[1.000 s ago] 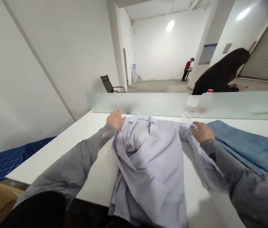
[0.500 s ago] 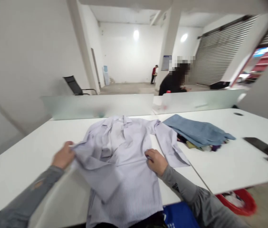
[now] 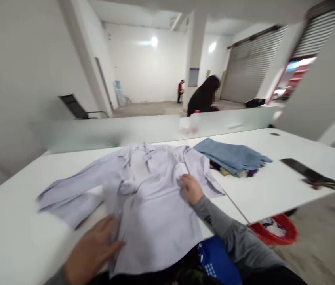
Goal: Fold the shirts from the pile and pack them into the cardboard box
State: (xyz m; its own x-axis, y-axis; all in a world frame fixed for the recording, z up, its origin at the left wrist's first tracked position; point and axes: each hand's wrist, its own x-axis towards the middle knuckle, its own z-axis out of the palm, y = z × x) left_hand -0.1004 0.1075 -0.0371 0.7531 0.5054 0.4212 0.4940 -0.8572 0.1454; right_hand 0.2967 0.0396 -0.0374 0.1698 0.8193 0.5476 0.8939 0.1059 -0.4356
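A pale lilac striped shirt [image 3: 146, 198] lies spread face up on the white table [image 3: 274, 186], its left sleeve stretched out to the left and its hem hanging over the near edge. My left hand [image 3: 92, 251] lies flat and open on the shirt's lower left edge, fingers stretched out. My right hand [image 3: 190, 189] presses on the shirt's right side near the armpit, fingers curled down onto the cloth.
A folded blue garment [image 3: 229, 156] tops a small pile of clothes to the right. A dark phone [image 3: 304, 171] lies further right. Frosted dividers [image 3: 111, 132] run along the table's far edge. A red basket [image 3: 277, 233] stands on the floor. A person [image 3: 203, 99] sits behind the divider.
My left hand let go of the sleeve, which now lies stretched out leftward, and moved down to the shirt's lower edge. My right hand stayed on the shirt's right side. The view swung right.
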